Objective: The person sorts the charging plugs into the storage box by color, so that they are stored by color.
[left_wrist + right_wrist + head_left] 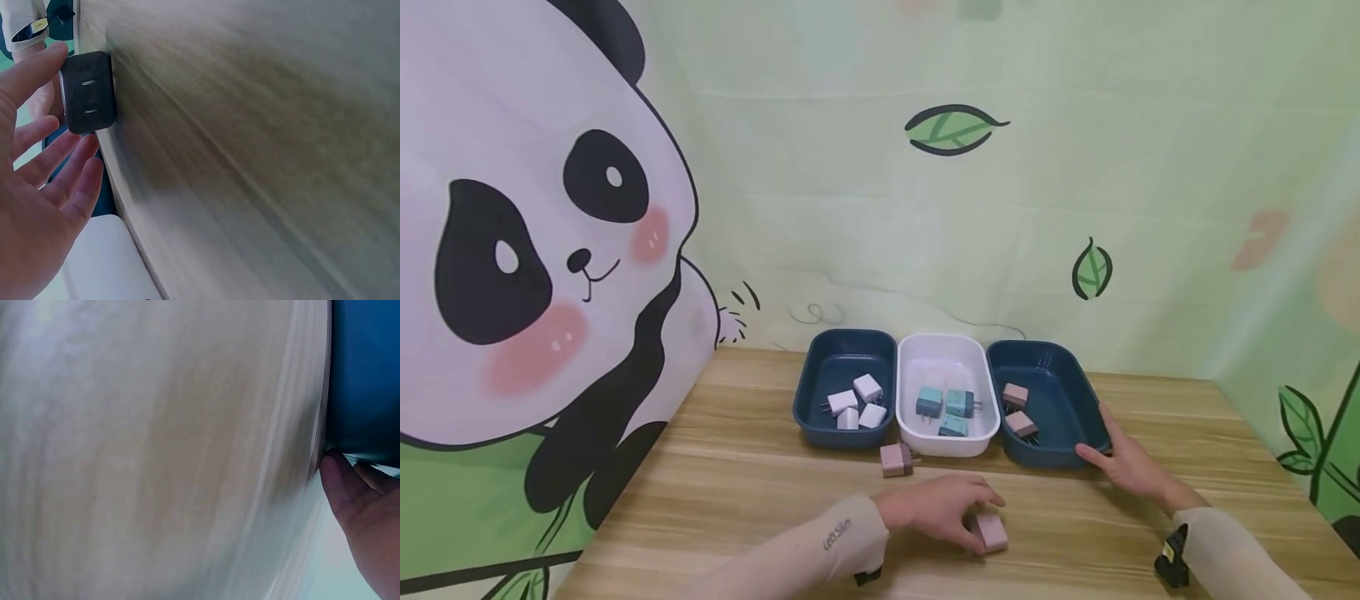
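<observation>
My left hand (936,507) curls around a pink charger (991,532) on the table in front of the trays. In the left wrist view, its thumb (44,69) lies at one end of the charger and fingertips are right at the other; the dark prong face (89,94) looks toward that camera. My right hand (1131,462) holds the near right corner of the right dark blue tray (1067,454), thumb on the front wall and fingers along the side. Two pink chargers (1021,425) lie at that tray's left. Another pink charger (895,459) lies before the white tray.
The white tray (949,448), in the middle, holds teal chargers (959,403). Several white chargers (868,387) lie in the left dark blue tray (838,437). All three trays stand side by side at the back of the wooden table (737,483), before a printed cloth (850,167).
</observation>
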### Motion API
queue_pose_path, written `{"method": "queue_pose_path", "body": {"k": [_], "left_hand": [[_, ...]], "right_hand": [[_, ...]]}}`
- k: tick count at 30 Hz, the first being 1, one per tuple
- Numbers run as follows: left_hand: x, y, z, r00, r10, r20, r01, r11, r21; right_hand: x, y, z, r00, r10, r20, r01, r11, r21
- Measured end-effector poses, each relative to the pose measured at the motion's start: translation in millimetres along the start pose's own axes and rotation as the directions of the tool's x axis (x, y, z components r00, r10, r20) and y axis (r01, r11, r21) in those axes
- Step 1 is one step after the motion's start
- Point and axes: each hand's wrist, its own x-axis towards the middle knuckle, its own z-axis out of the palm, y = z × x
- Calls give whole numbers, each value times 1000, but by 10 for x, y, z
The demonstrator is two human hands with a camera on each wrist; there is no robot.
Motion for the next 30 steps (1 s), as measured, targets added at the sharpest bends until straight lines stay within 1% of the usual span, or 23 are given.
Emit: {"method": "queue_pose_path", "body": {"k": [5, 8, 15, 19, 25, 30], "left_hand": [[11, 1, 18, 1000, 18, 5, -17, 999, -34], [24, -13, 48, 1000, 30, 4, -29, 999, -40], [59, -20, 109, 999, 48, -6, -48, 999, -10], [79, -14, 118, 999, 42, -14, -42, 999, 13], [97, 1, 122, 1000, 15, 5, -15, 1000, 12], [100, 8, 131, 1000, 14, 7, -14, 1000, 25]], "right_hand": [[0, 10, 0, 1000, 11, 7, -11, 1000, -1], [0, -1, -1, 1000, 16, 7, -16, 1000, -4], [-6, -28, 1, 1000, 18, 5, -18, 1000, 7], [-1, -29, -8, 1000, 11, 4, -11, 1000, 5], [3, -6, -2, 1000, 8, 6, -8, 1000, -7], [0, 5, -2, 1000, 12, 1, -12, 1000, 12]]}}
